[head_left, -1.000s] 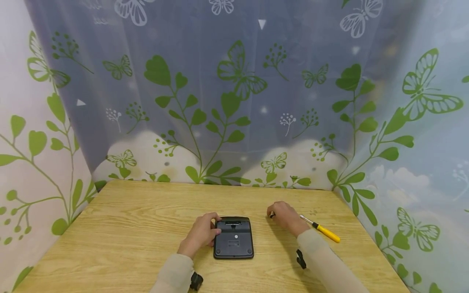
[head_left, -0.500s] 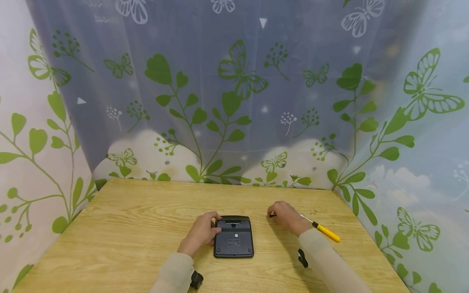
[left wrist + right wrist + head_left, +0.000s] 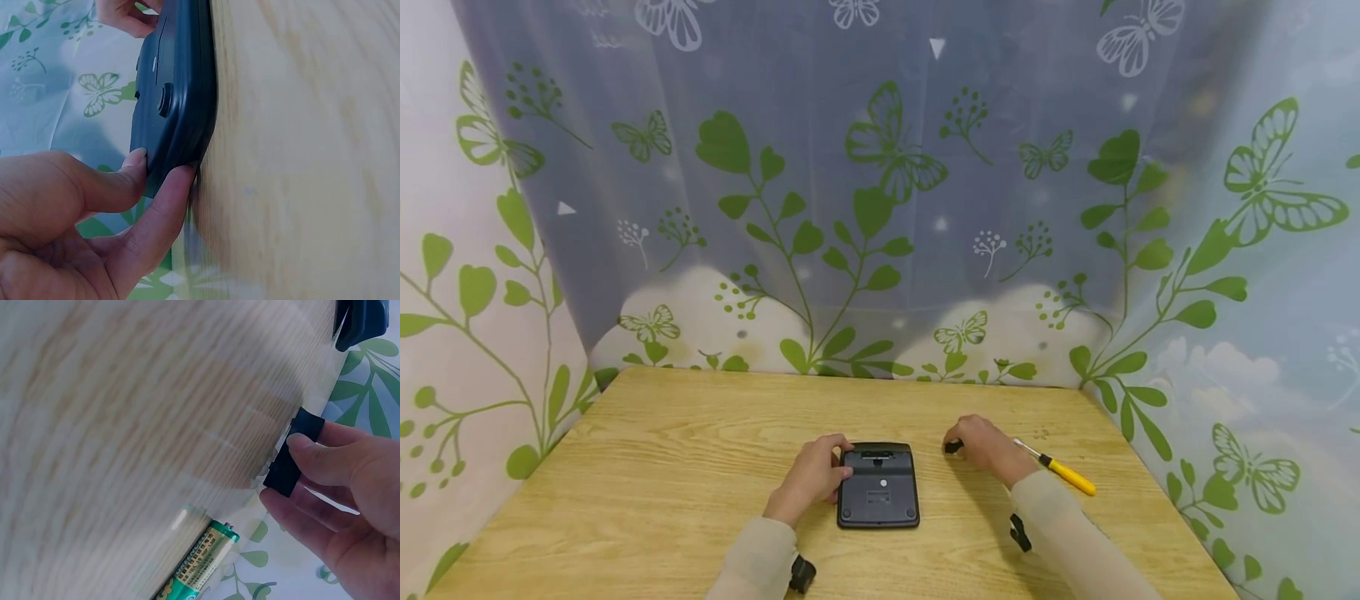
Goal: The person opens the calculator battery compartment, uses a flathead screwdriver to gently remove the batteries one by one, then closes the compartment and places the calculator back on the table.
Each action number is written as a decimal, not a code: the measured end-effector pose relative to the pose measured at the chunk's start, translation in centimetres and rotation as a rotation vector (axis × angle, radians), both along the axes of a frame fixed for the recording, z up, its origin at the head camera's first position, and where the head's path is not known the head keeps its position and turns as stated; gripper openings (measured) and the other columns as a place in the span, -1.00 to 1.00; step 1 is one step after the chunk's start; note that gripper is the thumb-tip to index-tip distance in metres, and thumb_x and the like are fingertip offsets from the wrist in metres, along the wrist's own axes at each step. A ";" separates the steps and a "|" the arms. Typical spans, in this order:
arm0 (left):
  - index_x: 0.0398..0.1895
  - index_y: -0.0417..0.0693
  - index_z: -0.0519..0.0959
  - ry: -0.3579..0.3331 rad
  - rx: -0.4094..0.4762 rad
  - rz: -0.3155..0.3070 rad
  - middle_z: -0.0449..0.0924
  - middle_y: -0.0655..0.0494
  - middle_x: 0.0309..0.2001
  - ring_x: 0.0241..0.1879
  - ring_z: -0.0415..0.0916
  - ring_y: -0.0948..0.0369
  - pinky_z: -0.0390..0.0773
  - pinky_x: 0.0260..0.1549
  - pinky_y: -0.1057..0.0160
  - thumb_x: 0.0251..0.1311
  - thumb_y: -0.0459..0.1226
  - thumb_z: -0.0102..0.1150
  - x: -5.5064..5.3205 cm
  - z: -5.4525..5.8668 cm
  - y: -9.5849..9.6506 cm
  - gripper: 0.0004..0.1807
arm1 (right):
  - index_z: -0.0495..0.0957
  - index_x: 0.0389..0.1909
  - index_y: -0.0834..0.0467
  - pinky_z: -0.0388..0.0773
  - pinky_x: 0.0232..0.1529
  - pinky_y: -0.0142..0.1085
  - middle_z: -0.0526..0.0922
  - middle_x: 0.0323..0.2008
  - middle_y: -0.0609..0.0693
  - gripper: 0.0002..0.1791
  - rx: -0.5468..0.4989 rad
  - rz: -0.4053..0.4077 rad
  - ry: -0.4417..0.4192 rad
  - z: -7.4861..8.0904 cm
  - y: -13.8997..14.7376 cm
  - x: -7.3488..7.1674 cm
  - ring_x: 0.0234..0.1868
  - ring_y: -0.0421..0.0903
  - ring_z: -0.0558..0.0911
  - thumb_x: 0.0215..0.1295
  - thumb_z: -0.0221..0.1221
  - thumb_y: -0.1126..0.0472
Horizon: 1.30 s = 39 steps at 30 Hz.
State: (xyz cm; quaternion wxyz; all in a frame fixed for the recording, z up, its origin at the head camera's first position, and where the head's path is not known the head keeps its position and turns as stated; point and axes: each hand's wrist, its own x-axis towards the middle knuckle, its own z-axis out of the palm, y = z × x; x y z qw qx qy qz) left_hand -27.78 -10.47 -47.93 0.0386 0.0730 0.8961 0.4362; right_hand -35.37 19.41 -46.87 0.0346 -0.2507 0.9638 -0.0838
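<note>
A black calculator (image 3: 880, 510) lies face down on the table, its battery compartment (image 3: 877, 456) uncovered near the far edge. My left hand (image 3: 808, 477) holds its left side; in the left wrist view the thumb and a finger pinch a corner of the calculator (image 3: 178, 75). To the right, my right hand (image 3: 983, 443) pinches a small black battery cover (image 3: 287, 456) between thumb and fingers, just above the table. A green and gold battery (image 3: 197, 562) lies beside that hand in the right wrist view; the head view does not show it.
A screwdriver (image 3: 1070, 477) with a yellow handle lies right of my right hand, its shaft pointing toward the hand. The wooden table (image 3: 700, 467) ends at a patterned curtain (image 3: 850, 250) behind and at the sides.
My right hand has shifted slightly left and nearer, and more of the black battery cover shows at its fingertips. The left hand and the calculator stay in place.
</note>
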 end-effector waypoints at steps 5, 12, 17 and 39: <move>0.11 -0.16 0.59 0.004 -0.003 0.000 0.58 -0.06 -0.35 -0.50 0.57 0.19 0.65 -0.64 0.29 0.30 -0.46 0.30 0.0 0.0 0.0 -0.67 | 0.78 -0.09 0.19 0.72 0.08 -0.03 0.78 -0.03 0.15 -0.77 -0.002 -0.011 0.002 0.0 0.0 -0.1 0.07 0.12 0.73 0.28 0.34 0.45; 0.10 -0.15 0.59 0.001 -0.007 -0.002 0.58 -0.07 -0.34 -0.49 0.57 0.17 0.65 -0.64 0.29 0.30 -0.47 0.30 0.0 -0.1 0.0 -0.68 | 0.82 -0.25 0.18 0.76 -0.16 -0.14 0.83 -0.22 0.10 -0.88 -0.024 0.047 0.087 0.2 -0.2 0.2 -0.18 0.03 0.78 0.25 0.38 0.40; 0.10 -0.14 0.59 -0.004 -0.003 -0.001 0.58 -0.08 -0.32 -0.47 0.57 0.17 0.66 -0.64 0.28 0.30 -0.47 0.30 0.0 -0.3 0.0 -0.68 | 0.81 -0.35 0.18 0.74 -0.31 -0.24 0.82 -0.36 0.06 -0.94 -0.075 0.105 0.192 0.8 -0.9 0.4 -0.35 -0.05 0.76 0.16 0.45 0.36; 0.12 -0.15 0.59 0.002 -0.013 0.006 0.58 -0.08 -0.32 -0.45 0.56 0.17 0.65 -0.63 0.29 0.30 -0.46 0.31 -0.1 -0.1 0.1 -0.67 | 0.77 -0.36 0.16 0.74 -0.31 -0.30 0.82 -0.38 0.02 -0.97 -0.100 0.238 0.341 2.5 -6.4 2.1 -0.37 -0.09 0.78 0.26 0.38 0.33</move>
